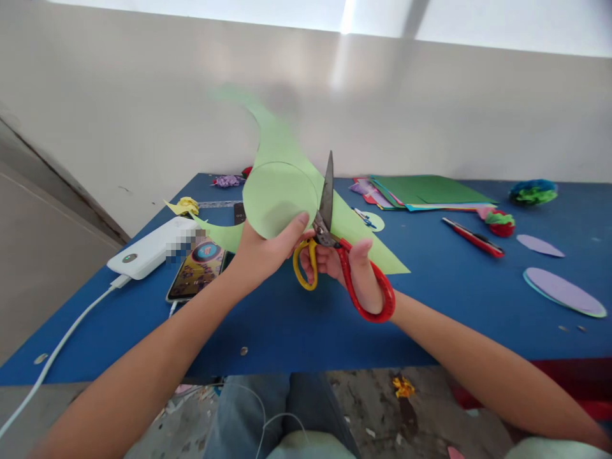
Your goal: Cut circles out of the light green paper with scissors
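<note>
A pale wall (157,95) takes up most of the upper frame, and the blue desk (268,331) spreads across the middle and lower part. Along the bottom runs the grey floor (373,408), littered with scraps. At the centre of the frame, raised above the desk, is a light green sheet (287,185). A dark curved line bounds its round part; a curved strip rises, blurred, toward the upper centre, and a pointed corner reaches right. The left hand (268,255) is clamped on it, thumb across the round part, most fingers hidden behind.

Right of centre, near the far edge of the desk, lies a stack of coloured sheets (430,189), dark green on top. The scissors (326,237) stand at the centre, blades upward beside the round part. The right hand (366,284) grips them, thumb through the red loop and fingers at the yellow one.

At left on the desk are a white power bank (153,245) with a cable and, just beside it, a lit phone (196,274). Lilac-topped ovals (561,290) lie at the right edge. Smaller still are a blue-green paper flower (533,191) at upper right and a yellow paper flower (188,205) left of centre.
</note>
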Demonstrator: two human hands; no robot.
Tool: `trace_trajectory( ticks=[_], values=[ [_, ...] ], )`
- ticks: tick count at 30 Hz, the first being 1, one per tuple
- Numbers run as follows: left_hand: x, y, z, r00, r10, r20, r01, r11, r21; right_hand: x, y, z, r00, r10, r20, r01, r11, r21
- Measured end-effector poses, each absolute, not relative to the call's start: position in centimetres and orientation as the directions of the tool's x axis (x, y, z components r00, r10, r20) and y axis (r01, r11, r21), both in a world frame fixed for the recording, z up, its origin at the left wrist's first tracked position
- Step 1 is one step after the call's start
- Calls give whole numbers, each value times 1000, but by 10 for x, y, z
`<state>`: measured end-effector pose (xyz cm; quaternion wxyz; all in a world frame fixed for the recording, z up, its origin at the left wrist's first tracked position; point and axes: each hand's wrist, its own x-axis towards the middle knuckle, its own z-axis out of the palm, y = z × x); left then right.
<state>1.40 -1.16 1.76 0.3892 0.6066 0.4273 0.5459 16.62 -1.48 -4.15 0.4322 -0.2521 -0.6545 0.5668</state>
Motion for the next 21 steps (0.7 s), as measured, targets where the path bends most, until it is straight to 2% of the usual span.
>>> trace_trajectory(
  ticks=[6, 11, 19, 21],
  values=[
    [16, -9, 11, 43, 941, 335, 91, -338, 937, 165, -12, -46, -497, 797, 344, -184, 291, -939],
    [18, -11, 9, 8, 931, 365, 140, -362, 922, 164, -9, -48, -497, 818, 290, -148, 250, -957],
    [21, -16, 10, 75, 928, 365, 152, -372, 915, 164, -7, -50, -491, 830, 263, -146, 220, -965],
    [22, -17, 10, 74, 933, 352, 152, -360, 921, 164, -8, -50, -461, 861, 216, -120, 181, -976]
  ],
)
